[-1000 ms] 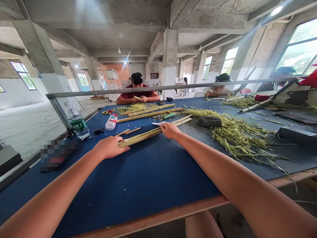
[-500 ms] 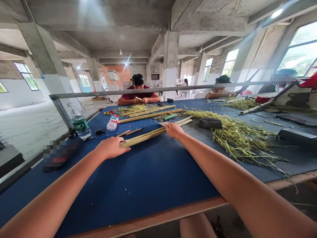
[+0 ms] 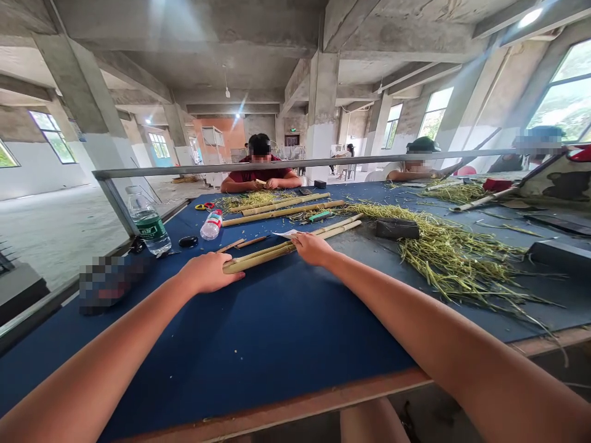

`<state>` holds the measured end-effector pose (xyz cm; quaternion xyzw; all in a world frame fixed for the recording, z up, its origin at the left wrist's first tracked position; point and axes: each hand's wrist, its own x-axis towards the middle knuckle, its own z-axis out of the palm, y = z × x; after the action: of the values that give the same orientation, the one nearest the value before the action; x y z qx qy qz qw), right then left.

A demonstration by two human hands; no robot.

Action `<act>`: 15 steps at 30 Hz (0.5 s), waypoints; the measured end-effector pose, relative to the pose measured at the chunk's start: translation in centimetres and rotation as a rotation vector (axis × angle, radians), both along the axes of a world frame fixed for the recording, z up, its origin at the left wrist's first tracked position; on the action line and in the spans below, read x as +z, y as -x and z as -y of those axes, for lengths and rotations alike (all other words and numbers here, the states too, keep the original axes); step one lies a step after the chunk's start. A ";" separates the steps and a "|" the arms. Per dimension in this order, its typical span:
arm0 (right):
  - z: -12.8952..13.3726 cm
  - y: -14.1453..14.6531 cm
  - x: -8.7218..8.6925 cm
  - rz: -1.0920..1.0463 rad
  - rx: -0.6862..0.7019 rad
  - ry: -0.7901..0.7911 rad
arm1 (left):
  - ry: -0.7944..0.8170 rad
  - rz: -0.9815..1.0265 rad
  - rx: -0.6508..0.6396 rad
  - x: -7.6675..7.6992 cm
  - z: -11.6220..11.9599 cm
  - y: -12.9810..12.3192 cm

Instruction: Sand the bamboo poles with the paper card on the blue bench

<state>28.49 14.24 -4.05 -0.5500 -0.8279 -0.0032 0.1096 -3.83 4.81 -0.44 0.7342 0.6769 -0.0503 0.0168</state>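
Two pale bamboo strips (image 3: 263,257) lie side by side, slanting across the blue tabletop (image 3: 258,344). My left hand (image 3: 213,272) is wrapped round their near left end. My right hand (image 3: 311,247) is closed over the strips around their middle, with a thin pale flat piece (image 3: 285,234) sticking out from its fingers to the left; whether it is paper or a blade I cannot tell. The far right ends of the strips show beyond my right hand. Two thin brown sticks (image 3: 249,242) lie just behind the strips.
Longer bamboo pieces (image 3: 284,213) lie farther back, beside a green-handled item (image 3: 320,216). Bottles (image 3: 150,224) (image 3: 211,225) stand or lie at left. A dark block (image 3: 397,228) and shavings (image 3: 443,252) are at right. A metal rail (image 3: 295,163) crosses before other people.
My right hand has moved left along the strips, and the thin pale piece now shows beyond its fingers. My left hand holds the same end. The view has shifted slightly.
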 end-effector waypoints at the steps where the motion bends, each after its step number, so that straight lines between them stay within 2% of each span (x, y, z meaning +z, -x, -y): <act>1: 0.0 0.0 0.1 -0.012 -0.004 0.009 | -0.001 -0.002 -0.002 0.0 0.0 0.0; 6: -0.8 -2.1 0.8 -0.029 -0.174 0.063 | -0.003 0.008 0.001 0.0 -0.1 0.1; 9: -1.5 -3.4 1.1 -0.029 -0.221 0.057 | -0.011 0.011 0.001 -0.1 -0.1 0.2; 12: -1.3 -3.2 0.9 -0.032 -0.188 0.039 | -0.014 0.003 -0.014 -0.2 -0.2 0.2; 15: -0.5 -1.6 0.4 -0.040 -0.101 0.034 | -0.003 0.003 -0.013 -0.3 -0.2 0.2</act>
<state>30.08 14.77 -3.66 -0.5926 -0.7969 0.0164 0.1162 -4.05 5.01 -0.69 0.7386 0.6722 -0.0484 0.0166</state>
